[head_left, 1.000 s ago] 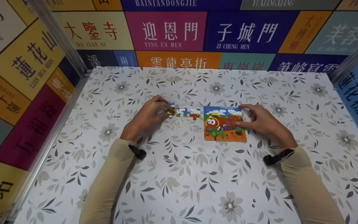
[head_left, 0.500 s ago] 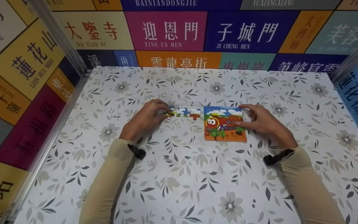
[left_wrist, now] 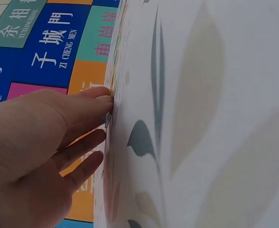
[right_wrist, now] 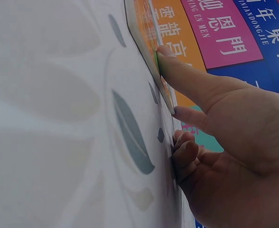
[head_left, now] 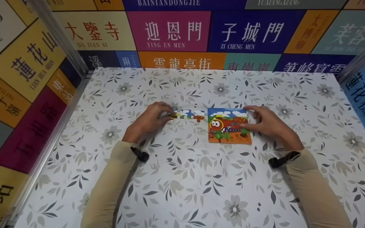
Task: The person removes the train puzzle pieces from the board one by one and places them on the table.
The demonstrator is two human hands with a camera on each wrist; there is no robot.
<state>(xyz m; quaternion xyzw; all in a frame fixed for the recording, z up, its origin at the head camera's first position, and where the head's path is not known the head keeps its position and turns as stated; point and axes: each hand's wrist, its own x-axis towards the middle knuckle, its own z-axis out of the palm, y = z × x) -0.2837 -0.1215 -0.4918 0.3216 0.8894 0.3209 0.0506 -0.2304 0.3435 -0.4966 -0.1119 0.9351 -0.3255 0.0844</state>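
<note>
Red-train board [head_left: 226, 129], right hand [head_left: 268, 123] gripping its right edge, left hand [head_left: 150, 119] pinching the leftmost puzzle piece [head_left: 176, 114]

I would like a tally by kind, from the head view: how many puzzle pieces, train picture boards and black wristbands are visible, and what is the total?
Puzzle pieces: 3
Train picture board: 1
Black wristbands: 2
Total: 6

1. Magenta panel [head_left: 169, 31] on the back wall is super clear: 迎恩門, YING EN MEN.
2. Dark blue panel [head_left: 256, 31] right next to it: 子城門, ZI CHENG MEN.
3. Cream panel [head_left: 94, 31] on the other side's got DA JIAN SI.
4. Orange panel [head_left: 181, 60] underneath: 雲龍亭街.
5. Yellow panel [head_left: 28, 56], left wall: 蓮花山, LIAN HUA SHAN.
6. Top blue panel [head_left: 184, 5], cut off in the head view: BAINIANDONGJIE.
7. Grey-green panel [head_left: 294, 4] beside that: YUXIANGXIANG.
</note>
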